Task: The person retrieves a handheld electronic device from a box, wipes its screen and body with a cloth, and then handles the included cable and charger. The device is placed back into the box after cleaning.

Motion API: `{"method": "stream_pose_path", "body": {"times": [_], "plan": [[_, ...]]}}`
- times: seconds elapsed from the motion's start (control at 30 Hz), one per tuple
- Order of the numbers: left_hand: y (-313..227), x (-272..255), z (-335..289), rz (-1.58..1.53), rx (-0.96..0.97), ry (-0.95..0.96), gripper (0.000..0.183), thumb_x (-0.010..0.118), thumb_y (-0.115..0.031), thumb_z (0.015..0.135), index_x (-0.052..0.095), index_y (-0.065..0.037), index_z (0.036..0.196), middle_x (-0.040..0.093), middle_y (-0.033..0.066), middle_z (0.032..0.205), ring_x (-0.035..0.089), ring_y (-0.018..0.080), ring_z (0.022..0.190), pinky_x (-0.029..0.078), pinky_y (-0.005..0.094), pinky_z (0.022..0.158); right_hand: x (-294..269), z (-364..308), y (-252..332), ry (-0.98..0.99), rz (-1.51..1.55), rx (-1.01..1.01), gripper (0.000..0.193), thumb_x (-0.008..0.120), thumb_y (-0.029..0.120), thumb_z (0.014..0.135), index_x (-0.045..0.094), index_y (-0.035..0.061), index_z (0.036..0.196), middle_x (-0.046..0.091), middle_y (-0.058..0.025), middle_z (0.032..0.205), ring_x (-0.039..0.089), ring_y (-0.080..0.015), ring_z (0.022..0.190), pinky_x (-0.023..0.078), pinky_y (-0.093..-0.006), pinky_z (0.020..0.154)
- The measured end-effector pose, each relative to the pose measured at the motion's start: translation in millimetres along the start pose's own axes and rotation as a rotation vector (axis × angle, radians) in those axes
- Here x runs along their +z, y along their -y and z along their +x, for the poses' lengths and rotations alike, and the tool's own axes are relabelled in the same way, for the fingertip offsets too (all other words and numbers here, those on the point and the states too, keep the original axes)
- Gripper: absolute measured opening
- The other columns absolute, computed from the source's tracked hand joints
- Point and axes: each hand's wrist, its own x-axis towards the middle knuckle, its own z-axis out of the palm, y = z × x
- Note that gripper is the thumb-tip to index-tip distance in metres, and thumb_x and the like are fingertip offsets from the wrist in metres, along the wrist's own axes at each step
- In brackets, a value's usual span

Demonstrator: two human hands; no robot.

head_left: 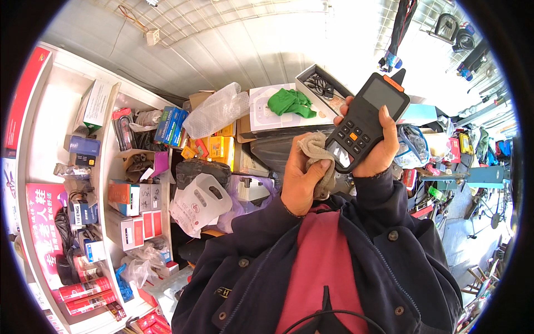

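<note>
Gripping a black handheld keypad device (pixel 359 127) with its screen tilted up, the right hand (pixel 378 151) wraps its right side, thumb at the front, holding it before the person's chest. The left hand (pixel 298 186) is closed on a beige cloth (pixel 321 147), pinching it against the device's lower left corner (a small glossy panel sits there, below the keys). Beyond lie a white box (pixel 262 114) bearing a crumpled green cloth (pixel 292 103) and an open box with black cables (pixel 318 86).
</note>
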Motion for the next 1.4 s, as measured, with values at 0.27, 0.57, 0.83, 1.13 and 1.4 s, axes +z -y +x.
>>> {"method": "stream_pose_path", "body": {"times": [0.27, 0.57, 0.83, 1.13, 1.4], "plan": [[6, -15, 7, 0.188, 0.03, 0.015, 0.023, 0.065, -0.006, 0.098, 0.053, -0.005, 0.117, 0.06, 0.0019, 0.109, 0.056, 0.0082, 0.102, 0.048, 0.0258, 0.09, -9, -7, -3, 0.145, -0.088, 0.137, 0.058, 0.056, 0.042, 0.1, 0.053, -0.0082, 0.129, 0.064, -0.0211, 0.115, 0.067, -0.0285, 0.1, 0.06, -0.0403, 0.087], [-1, -18, 14, 0.339, 0.084, 0.062, 0.019, 0.064, -0.01, 0.101, 0.056, -0.004, 0.117, 0.063, 0.003, 0.109, 0.058, 0.0069, 0.099, 0.05, 0.0246, 0.086, -8, -10, -5, 0.196, -0.158, 0.2, 0.066, 0.06, 0.048, 0.095, 0.054, -0.0078, 0.13, 0.064, -0.0201, 0.114, 0.067, -0.0276, 0.098, 0.059, -0.0392, 0.087], [-1, -13, 14, 0.0, -0.09, 0.108, 0.024, 0.062, -0.005, 0.101, 0.053, -0.007, 0.123, 0.059, 0.0003, 0.112, 0.056, 0.0074, 0.103, 0.048, 0.0257, 0.091, -10, -5, -3, 0.188, 0.015, 0.129, 0.062, 0.052, 0.046, 0.101, 0.053, -0.0087, 0.129, 0.063, -0.0211, 0.115, 0.065, -0.0292, 0.097, 0.059, -0.0409, 0.087], [10, 7, 9, -0.189, -0.151, 0.06, 0.062, 0.064, 0.003, 0.096, 0.036, -0.013, 0.149, 0.051, 0.0041, 0.129, 0.052, 0.0124, 0.117, 0.046, 0.0283, 0.101, -3, -2, -5, 0.203, -0.109, -0.094, 0.061, 0.049, 0.047, 0.101, 0.048, -0.003, 0.136, 0.061, -0.0197, 0.115, 0.064, -0.0289, 0.098, 0.059, -0.04, 0.08], [11, 4, 14, 0.246, 0.182, 0.064, 0.035, 0.055, -0.01, 0.106, 0.047, -0.003, 0.139, 0.053, 0.0041, 0.122, 0.051, 0.0099, 0.109, 0.043, 0.0268, 0.099, 4, -4, -11, 0.198, -0.153, -0.179, 0.068, 0.053, 0.049, 0.097, 0.046, -0.0017, 0.141, 0.061, -0.0202, 0.115, 0.064, -0.0277, 0.099, 0.057, -0.0401, 0.084]]}}
